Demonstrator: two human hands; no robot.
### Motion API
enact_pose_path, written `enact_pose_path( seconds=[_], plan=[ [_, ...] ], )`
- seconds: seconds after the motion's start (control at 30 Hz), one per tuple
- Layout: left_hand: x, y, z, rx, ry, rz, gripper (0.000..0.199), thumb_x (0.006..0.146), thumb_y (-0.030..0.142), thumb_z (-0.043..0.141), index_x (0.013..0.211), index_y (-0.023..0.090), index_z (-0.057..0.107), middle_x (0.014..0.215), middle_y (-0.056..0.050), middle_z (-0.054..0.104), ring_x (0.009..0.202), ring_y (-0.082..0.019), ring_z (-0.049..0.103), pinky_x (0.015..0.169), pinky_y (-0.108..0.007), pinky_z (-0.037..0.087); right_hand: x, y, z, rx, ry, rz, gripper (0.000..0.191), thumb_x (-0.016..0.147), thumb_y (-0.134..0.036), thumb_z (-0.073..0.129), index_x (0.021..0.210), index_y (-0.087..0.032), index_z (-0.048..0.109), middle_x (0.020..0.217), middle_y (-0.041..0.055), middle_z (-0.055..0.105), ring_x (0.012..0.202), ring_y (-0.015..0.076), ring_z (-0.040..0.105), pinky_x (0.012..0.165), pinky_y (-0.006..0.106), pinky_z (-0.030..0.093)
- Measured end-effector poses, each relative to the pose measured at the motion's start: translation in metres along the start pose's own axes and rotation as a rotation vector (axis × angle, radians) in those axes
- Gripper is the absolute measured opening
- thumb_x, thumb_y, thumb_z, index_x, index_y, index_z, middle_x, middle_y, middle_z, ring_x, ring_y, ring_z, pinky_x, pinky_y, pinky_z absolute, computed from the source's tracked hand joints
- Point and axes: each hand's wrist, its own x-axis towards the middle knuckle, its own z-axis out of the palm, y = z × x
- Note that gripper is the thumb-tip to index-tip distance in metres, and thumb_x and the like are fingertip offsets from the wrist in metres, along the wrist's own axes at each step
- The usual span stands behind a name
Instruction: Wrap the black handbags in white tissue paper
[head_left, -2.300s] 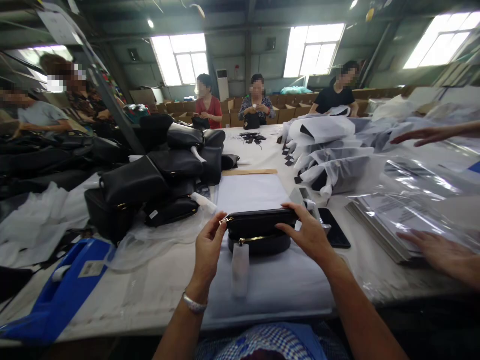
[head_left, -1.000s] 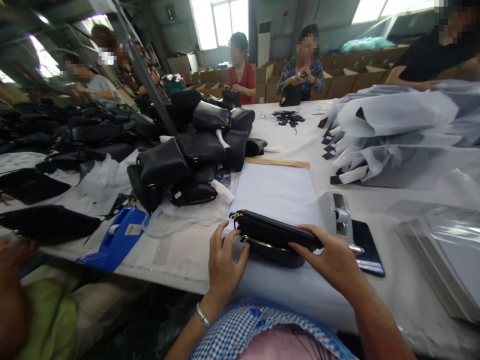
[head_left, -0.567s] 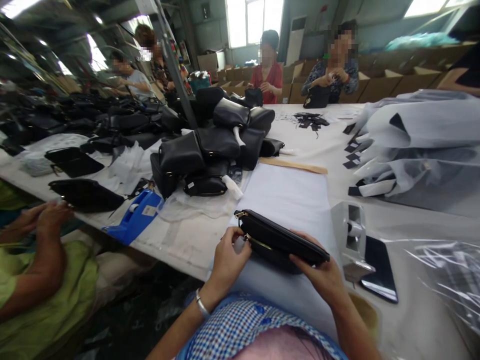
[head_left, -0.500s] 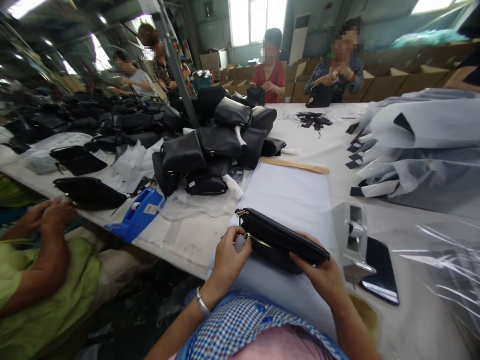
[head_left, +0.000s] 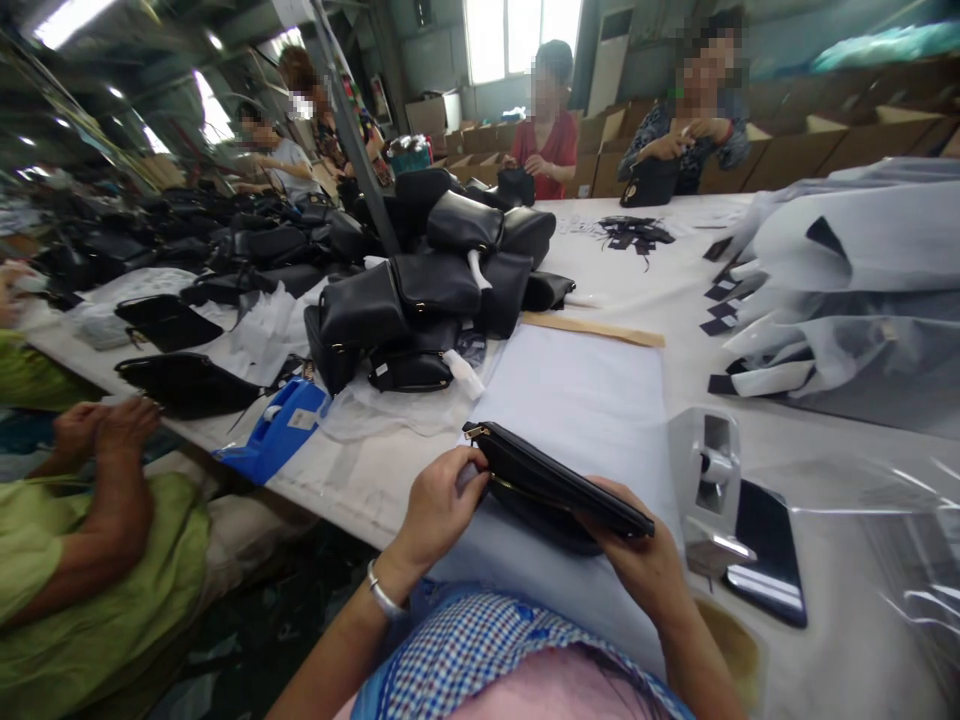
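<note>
A black zippered pouch point(head_left: 559, 485) is held tilted above white sheets point(head_left: 585, 380) near the table's front edge. My right hand point(head_left: 641, 550) grips its right end, thumb on the near side and fingers behind. At the pouch's left end, my left hand point(head_left: 442, 500) pinches by the gold zipper; its fingers are closed, and the zipper pull is hidden between them. Another gold zipper pull shows at the pouch's upper left corner.
Black bags point(head_left: 442, 280) are piled beyond the pouch. A blue tape dispenser point(head_left: 277, 430) lies left, a grey dispenser point(head_left: 712, 490) and a dark phone point(head_left: 769, 550) right. Wrapped items point(head_left: 862, 250) are stacked far right. A person in green point(head_left: 97, 540) sits left; others work across the table.
My left hand has moved slightly left and down along with the pouch's left end. The gold pull it held in view before is now covered by the fingers.
</note>
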Motion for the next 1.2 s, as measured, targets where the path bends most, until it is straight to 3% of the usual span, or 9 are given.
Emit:
enact_pose_path(
  seconds=[0.23,0.33,0.43,0.53,0.63,0.8,0.93,1.1,1.2],
  plan=[
    [0.014,-0.016,-0.007,-0.036,-0.085,0.029,0.015,0.086,0.031,0.064,0.1,0.025,0.061,0.096,-0.001,0.069,0.09,-0.019,0.066,0.083,-0.031,0.05,0.0,0.003,-0.001,0.003,-0.003,0.02,0.032,0.084,-0.041,0.068,0.112,-0.026,0.065,0.106,0.0015,0.072,0.098,0.0232,0.068,0.09,0.033,0.056],
    [0.012,-0.03,-0.009,0.006,0.009,0.063,0.044,0.08,0.037,0.073,0.12,0.026,0.057,0.113,-0.006,0.067,0.105,-0.024,0.064,0.09,-0.037,0.052,0.001,-0.004,-0.006,-0.022,-0.068,0.041,0.039,0.083,-0.04,0.07,0.119,-0.026,0.063,0.114,0.003,0.071,0.102,0.0244,0.068,0.095,0.036,0.055],
    [0.014,-0.047,-0.009,0.023,0.073,0.13,0.09,0.069,0.038,0.083,0.145,0.027,0.037,0.15,-0.014,0.044,0.139,-0.033,0.04,0.109,-0.051,0.04,0.003,-0.017,-0.014,-0.095,-0.11,0.04,0.046,0.082,-0.037,0.071,0.126,-0.026,0.061,0.122,0.0044,0.069,0.111,0.026,0.065,0.101,0.039,0.052],
    [0.022,-0.063,-0.004,-0.157,-0.204,0.136,0.112,0.066,0.031,0.084,0.155,0.029,0.016,0.157,-0.015,0.034,0.144,-0.032,0.032,0.115,-0.052,0.032,0.004,-0.031,-0.02,-0.206,-0.09,0.041,0.048,0.08,-0.035,0.072,0.126,-0.029,0.062,0.124,0.0032,0.068,0.114,0.0263,0.065,0.103,0.04,0.051],
    [0.031,-0.07,0.005,-0.261,-0.403,0.095,0.106,0.067,0.022,0.081,0.154,0.03,0.021,0.15,-0.012,0.046,0.135,-0.029,0.047,0.112,-0.046,0.038,0.005,-0.04,-0.022,-0.287,-0.094,0.059,0.051,0.077,-0.033,0.075,0.127,-0.031,0.063,0.124,0.0017,0.069,0.112,0.0266,0.066,0.102,0.04,0.052],
    [0.037,-0.073,0.012,0.051,-0.402,0.066,0.071,0.07,0.012,0.07,0.135,0.031,0.049,0.121,-0.005,0.069,0.105,-0.027,0.068,0.086,-0.036,0.053,0.006,-0.039,-0.023,-0.338,-0.123,0.082,0.046,0.08,-0.029,0.073,0.125,-0.033,0.065,0.119,0.0001,0.071,0.109,0.0253,0.067,0.097,0.036,0.055],
    [0.054,-0.08,-0.009,0.462,-0.368,0.318,0.031,0.076,0.009,0.063,0.103,0.023,0.067,0.084,-0.004,0.072,0.082,-0.026,0.067,0.074,-0.036,0.051,0.015,-0.038,-0.025,-0.366,-0.114,-0.028,0.041,0.086,-0.019,0.064,0.126,-0.03,0.066,0.123,0.0028,0.07,0.113,0.0242,0.066,0.099,0.035,0.054],
    [0.1,-0.087,-0.039,0.55,-0.195,0.715,0.06,0.086,0.0,0.047,0.142,0.022,0.044,0.093,-0.003,0.071,0.093,-0.02,0.064,0.105,-0.048,0.039,0.054,-0.023,-0.029,-0.436,0.019,-0.443,0.05,0.091,-0.006,0.049,0.132,-0.032,0.061,0.136,0.0034,0.061,0.135,0.0227,0.048,0.116,0.045,0.038],
    [0.117,-0.093,-0.033,0.639,-0.31,0.722,0.072,0.084,-0.003,0.042,0.151,0.023,0.031,0.1,-0.004,0.069,0.094,-0.021,0.063,0.1,-0.045,0.045,0.073,0.003,-0.031,-0.542,0.092,-0.509,0.056,0.09,-0.001,0.045,0.131,-0.034,0.061,0.148,0.0015,0.05,0.143,0.0235,0.036,0.118,0.049,0.034]
  ],
)
